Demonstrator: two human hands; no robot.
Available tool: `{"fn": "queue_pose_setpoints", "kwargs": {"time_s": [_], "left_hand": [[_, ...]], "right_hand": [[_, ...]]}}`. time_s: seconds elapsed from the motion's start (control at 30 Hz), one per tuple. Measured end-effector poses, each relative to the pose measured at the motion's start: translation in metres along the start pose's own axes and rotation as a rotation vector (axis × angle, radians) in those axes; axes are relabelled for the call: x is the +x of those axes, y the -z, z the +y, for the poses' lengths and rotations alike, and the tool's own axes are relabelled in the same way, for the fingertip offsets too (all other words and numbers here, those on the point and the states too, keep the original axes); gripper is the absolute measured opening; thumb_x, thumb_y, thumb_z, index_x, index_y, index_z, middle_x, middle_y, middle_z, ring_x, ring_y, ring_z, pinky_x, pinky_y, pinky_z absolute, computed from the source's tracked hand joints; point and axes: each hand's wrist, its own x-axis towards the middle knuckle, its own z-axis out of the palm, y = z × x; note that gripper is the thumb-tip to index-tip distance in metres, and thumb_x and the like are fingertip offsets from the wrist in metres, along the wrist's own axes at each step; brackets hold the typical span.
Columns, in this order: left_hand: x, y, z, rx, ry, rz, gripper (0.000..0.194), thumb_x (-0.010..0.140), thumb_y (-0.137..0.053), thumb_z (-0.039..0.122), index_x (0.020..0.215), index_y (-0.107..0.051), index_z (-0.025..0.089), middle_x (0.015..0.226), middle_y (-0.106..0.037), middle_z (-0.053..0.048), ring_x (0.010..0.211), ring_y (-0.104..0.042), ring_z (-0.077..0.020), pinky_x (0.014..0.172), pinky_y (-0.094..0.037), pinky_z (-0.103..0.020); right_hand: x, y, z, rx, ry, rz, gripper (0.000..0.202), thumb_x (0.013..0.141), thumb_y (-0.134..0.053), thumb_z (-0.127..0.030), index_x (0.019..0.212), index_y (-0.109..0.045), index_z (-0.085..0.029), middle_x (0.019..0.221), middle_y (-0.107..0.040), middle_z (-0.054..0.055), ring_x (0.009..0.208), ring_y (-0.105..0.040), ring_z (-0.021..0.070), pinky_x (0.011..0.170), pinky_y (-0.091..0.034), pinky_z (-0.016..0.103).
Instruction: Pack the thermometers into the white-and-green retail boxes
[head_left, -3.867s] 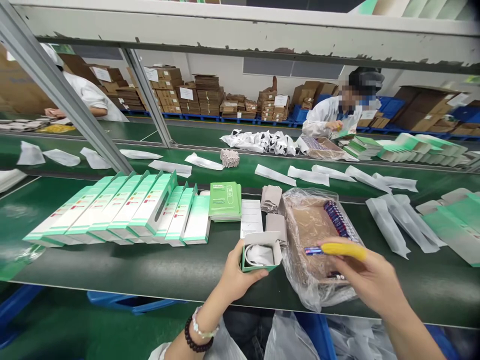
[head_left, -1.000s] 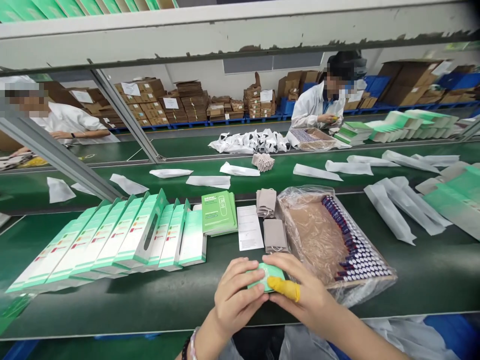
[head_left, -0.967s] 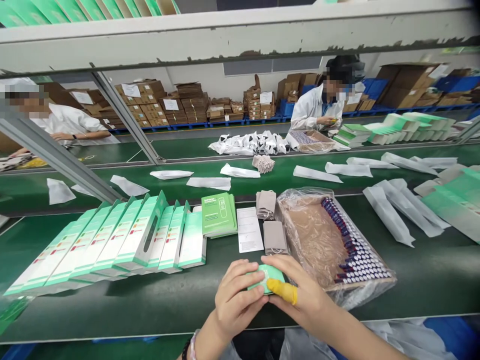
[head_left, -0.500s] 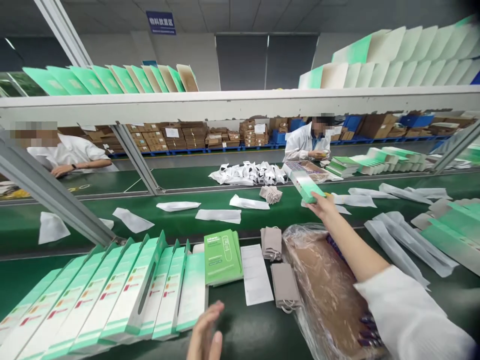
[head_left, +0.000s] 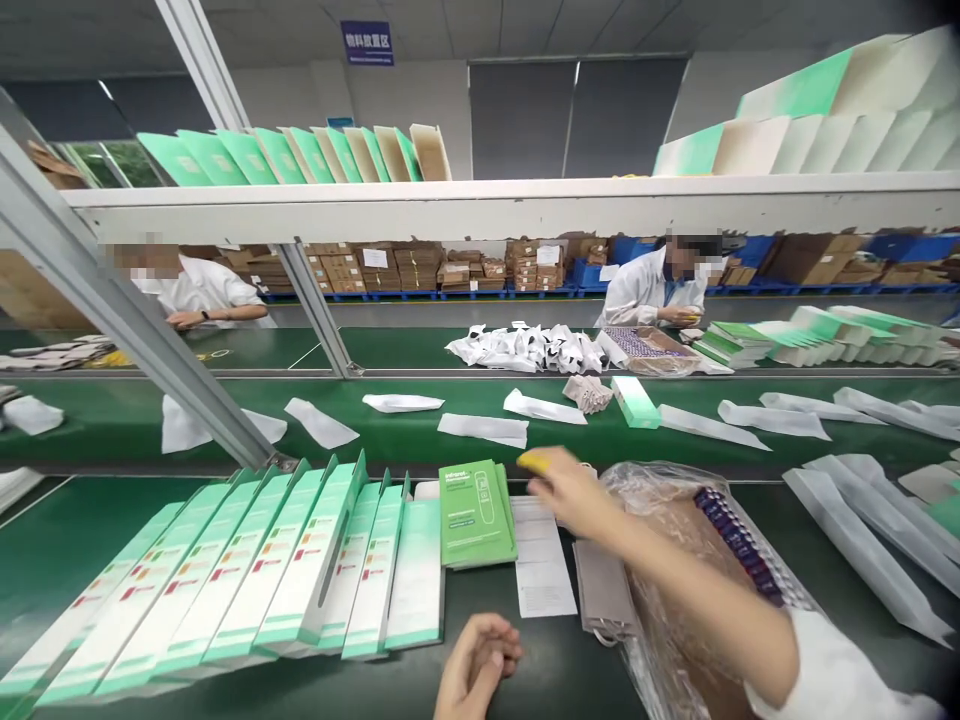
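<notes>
My right hand (head_left: 576, 492), with yellow covers on its fingertips, reaches leftward over the white leaflets (head_left: 541, 560), fingers stretched out and holding nothing. Just left of it is a stack of green booklets (head_left: 472, 515) with a thermometer drawing. Near the front edge hovers my left hand (head_left: 480, 662), its fingers loosely curled around nothing and its thumb apart. A closed green and white box (head_left: 636, 402) rests on the conveyor belt beyond. Grey drawstring pouches (head_left: 604, 590) lie under my right forearm, partly hidden by it.
Upright open boxes (head_left: 300, 560) line the left bench. A plastic-lined carton (head_left: 675, 570) stands at right. White sleeves (head_left: 484, 429) are spread along the belt (head_left: 405, 455). A shelf beam (head_left: 480, 208) and slanted post (head_left: 142, 290) frame the bench. Two co-workers sit opposite.
My right hand has let go of the green and white box on the belt and drawn back toward the booklets. My left hand's fingers have curled in. The view has shifted left.
</notes>
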Motion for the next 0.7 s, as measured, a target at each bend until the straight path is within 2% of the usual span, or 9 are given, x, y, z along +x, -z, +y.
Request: {"fn": "queue_pose_setpoints", "kwargs": {"time_s": [0.03, 0.1, 0.17, 0.27, 0.37, 0.43, 0.5, 0.6, 0.7], "left_hand": [[0.000, -0.003, 0.000, -0.041, 0.033, -0.018, 0.037, 0.067, -0.084, 0.051, 0.087, -0.075, 0.021, 0.086, -0.073, -0.008, 0.078, -0.067, -0.0207, 0.071, -0.050, -0.028], [-0.003, -0.007, 0.002, -0.131, 0.092, -0.026, 0.039, 0.068, -0.084, 0.048, 0.093, -0.075, 0.020, 0.090, -0.072, -0.008, 0.079, -0.067, -0.0201, 0.070, -0.051, -0.028], [-0.010, -0.007, 0.006, -0.223, 0.150, -0.007, 0.039, 0.076, -0.078, 0.048, 0.101, -0.073, 0.020, 0.096, -0.071, -0.010, 0.081, -0.068, -0.0214, 0.072, -0.052, -0.031], [-0.026, 0.000, 0.014, -0.352, 0.192, 0.037, 0.043, 0.088, -0.062, 0.053, 0.112, -0.069, 0.017, 0.105, -0.071, -0.013, 0.086, -0.070, -0.0248, 0.076, -0.055, -0.036], [-0.038, 0.006, 0.023, -0.469, 0.218, 0.025, 0.050, 0.091, -0.053, 0.058, 0.118, -0.065, 0.018, 0.119, -0.070, -0.014, 0.101, -0.070, -0.0308, 0.086, -0.055, -0.046], [-0.042, 0.007, 0.026, -0.498, 0.289, 0.043, 0.046, 0.092, -0.054, 0.054, 0.116, -0.066, 0.016, 0.119, -0.072, -0.014, 0.106, -0.069, -0.0324, 0.093, -0.053, -0.050], [-0.042, 0.007, 0.024, -0.472, 0.380, 0.094, 0.038, 0.088, -0.063, 0.043, 0.109, -0.068, 0.012, 0.107, -0.076, -0.015, 0.102, -0.071, -0.0326, 0.095, -0.053, -0.048], [-0.043, 0.008, 0.017, -0.428, 0.434, 0.151, 0.029, 0.078, -0.073, 0.024, 0.103, -0.067, 0.011, 0.092, -0.078, -0.012, 0.091, -0.074, -0.0316, 0.092, -0.055, -0.046], [-0.047, 0.010, 0.010, -0.398, 0.442, 0.191, 0.030, 0.074, -0.074, 0.018, 0.102, -0.066, 0.013, 0.088, -0.079, -0.009, 0.083, -0.075, -0.0295, 0.087, -0.057, -0.047]], "right_hand": [[-0.009, -0.020, -0.021, -0.040, 0.135, -0.071, 0.046, 0.083, -0.074, -0.033, 0.127, -0.061, -0.029, 0.133, -0.064, 0.003, 0.126, -0.055, 0.0234, 0.111, -0.041, 0.041], [-0.025, -0.050, -0.054, -0.129, 0.312, -0.153, 0.057, 0.078, -0.079, -0.032, 0.131, -0.060, -0.022, 0.140, -0.059, 0.010, 0.133, -0.049, 0.0289, 0.114, -0.036, 0.047], [-0.037, -0.062, -0.070, -0.207, 0.396, -0.179, 0.046, 0.085, -0.072, -0.022, 0.128, -0.061, -0.012, 0.136, -0.060, 0.019, 0.129, -0.052, 0.0322, 0.109, -0.040, 0.051], [-0.060, -0.054, -0.076, -0.255, 0.464, -0.198, 0.026, 0.094, -0.055, -0.010, 0.117, -0.066, -0.008, 0.123, -0.067, 0.020, 0.115, -0.061, 0.0302, 0.095, -0.050, 0.047], [-0.100, -0.034, -0.087, -0.225, 0.526, -0.240, 0.023, 0.098, -0.050, -0.014, 0.115, -0.067, -0.011, 0.118, -0.069, 0.016, 0.108, -0.063, 0.0267, 0.088, -0.051, 0.042], [-0.129, -0.022, -0.101, -0.188, 0.579, -0.265, 0.024, 0.099, -0.051, -0.015, 0.116, -0.066, -0.013, 0.118, -0.070, 0.015, 0.107, -0.063, 0.0247, 0.086, -0.050, 0.040], [-0.154, -0.015, -0.115, -0.113, 0.630, -0.310, 0.022, 0.098, -0.055, -0.025, 0.115, -0.067, -0.015, 0.117, -0.070, 0.014, 0.104, -0.064, 0.0237, 0.084, -0.050, 0.039], [-0.170, -0.009, -0.122, 0.021, 0.529, -0.368, 0.034, 0.094, -0.060, -0.046, 0.113, -0.068, -0.018, 0.112, -0.073, 0.009, 0.099, -0.066, 0.0207, 0.086, -0.053, 0.036], [-0.164, -0.014, -0.108, -0.020, 0.238, -0.302, 0.032, 0.099, -0.051, -0.037, 0.120, -0.066, -0.018, 0.118, -0.071, 0.009, 0.107, -0.066, 0.0203, 0.095, -0.053, 0.034]]}}
